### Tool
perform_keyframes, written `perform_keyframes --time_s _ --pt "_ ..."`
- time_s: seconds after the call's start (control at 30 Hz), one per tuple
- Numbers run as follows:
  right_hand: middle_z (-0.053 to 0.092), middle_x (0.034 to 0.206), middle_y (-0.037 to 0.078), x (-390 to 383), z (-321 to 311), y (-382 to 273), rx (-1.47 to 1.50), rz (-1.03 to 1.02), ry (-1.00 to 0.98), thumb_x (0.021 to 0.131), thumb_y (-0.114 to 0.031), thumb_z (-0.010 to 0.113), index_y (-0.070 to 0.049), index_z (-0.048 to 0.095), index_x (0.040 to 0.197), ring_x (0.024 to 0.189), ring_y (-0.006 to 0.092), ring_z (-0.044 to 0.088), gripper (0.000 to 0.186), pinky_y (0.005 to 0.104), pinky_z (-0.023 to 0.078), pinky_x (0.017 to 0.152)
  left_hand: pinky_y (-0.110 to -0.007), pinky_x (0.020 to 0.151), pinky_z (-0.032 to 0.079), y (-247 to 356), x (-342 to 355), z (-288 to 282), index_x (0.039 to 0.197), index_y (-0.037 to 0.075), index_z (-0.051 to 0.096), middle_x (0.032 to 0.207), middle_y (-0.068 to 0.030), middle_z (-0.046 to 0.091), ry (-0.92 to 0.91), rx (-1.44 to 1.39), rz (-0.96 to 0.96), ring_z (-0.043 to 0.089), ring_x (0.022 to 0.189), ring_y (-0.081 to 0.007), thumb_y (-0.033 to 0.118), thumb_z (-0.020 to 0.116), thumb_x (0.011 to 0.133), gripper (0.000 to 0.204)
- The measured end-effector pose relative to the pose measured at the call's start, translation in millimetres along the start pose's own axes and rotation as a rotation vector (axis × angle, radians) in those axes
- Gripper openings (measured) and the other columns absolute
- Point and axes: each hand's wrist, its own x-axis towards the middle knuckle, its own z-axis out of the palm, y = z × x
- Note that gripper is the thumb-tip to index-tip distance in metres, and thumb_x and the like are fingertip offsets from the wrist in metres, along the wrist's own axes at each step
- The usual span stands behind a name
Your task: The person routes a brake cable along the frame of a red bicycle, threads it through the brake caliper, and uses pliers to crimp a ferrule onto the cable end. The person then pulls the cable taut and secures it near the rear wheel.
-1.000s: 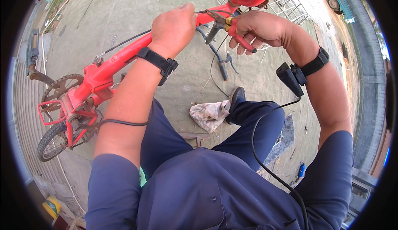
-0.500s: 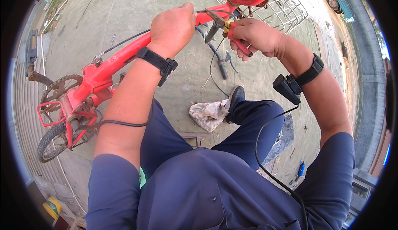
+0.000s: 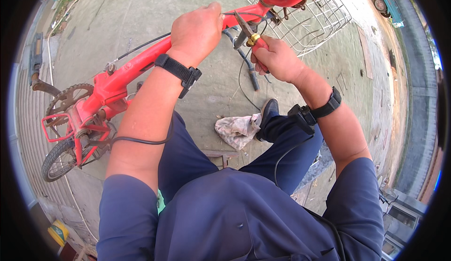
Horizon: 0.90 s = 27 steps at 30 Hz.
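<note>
Head view, looking down on the work. The left hand (image 3: 196,31) lies against the red bicycle tube (image 3: 136,67), its back to the camera. It appears clenched on the black cable (image 3: 144,47), which runs in along the tube from the lower left and re-emerges beyond the thumb side. Whether the fingers also enclose the tube is hidden.

The right hand (image 3: 276,59) grasps the red-handled pliers (image 3: 252,37), fingers wrapped about the handles. The pliers' long axis slants from the palm up and to the left, crossing the line of the tube. The tips overlap the short stretch of cable just beside the left hand; contact cannot be told. Seen from the right hand, that stretch lies up and to the left, at the far end of the tool; the left hand is the nearer of the two.

Surroundings: a wire basket (image 3: 324,23) lies above and to the right of the right hand, a handlebar (image 3: 254,80) below the pliers, and a patterned rag (image 3: 238,130) on the ground beside a dark shoe (image 3: 269,110). A toothed chain wheel (image 3: 71,98) sits at the far left.
</note>
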Motion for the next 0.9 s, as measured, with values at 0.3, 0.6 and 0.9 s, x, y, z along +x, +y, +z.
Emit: perform_keyframes --time_s 0.3,0.6,0.9 --pt "0.071 0.114 0.014 -3.2 -28.9 -13.4 0.295 0.172 -0.231 0.093 -0.016 0.054 0.001 0.061 0.120 0.096 0.0214 0.071 0.033 0.0349 0.059 0.077 -0.051 0.063 0.052 -2.9 -0.4 2.2 0.094 0.009 0.061 0.082 -0.0139 0.070 0.034 0.007 0.023 0.068 0.075 -0.0395 0.026 0.061 0.099 0.018" --pt "0.072 0.115 0.013 2.0 -45.5 1.1 0.270 0.157 -0.219 0.095 -0.020 0.054 0.001 0.060 0.124 0.097 0.0214 0.072 0.036 0.0342 0.060 0.077 -0.051 0.063 0.052 -1.7 -0.3 2.1 0.094 0.009 0.061 0.083 -0.0139 0.070 0.025 0.010 0.014 0.068 0.075 -0.0393 0.027 0.061 0.099 0.019" --pt "0.074 0.111 0.014 8.0 -80.7 -25.1 0.033 0.213 -0.367 0.091 -0.019 0.051 0.000 0.060 0.125 0.094 0.0210 0.074 0.040 0.0355 0.060 0.076 -0.051 0.064 0.052 -0.5 -0.2 0.9 0.094 0.008 0.061 0.083 -0.0143 0.070 0.014 0.018 0.010 0.067 0.075 -0.0398 0.026 0.061 0.099 0.019"
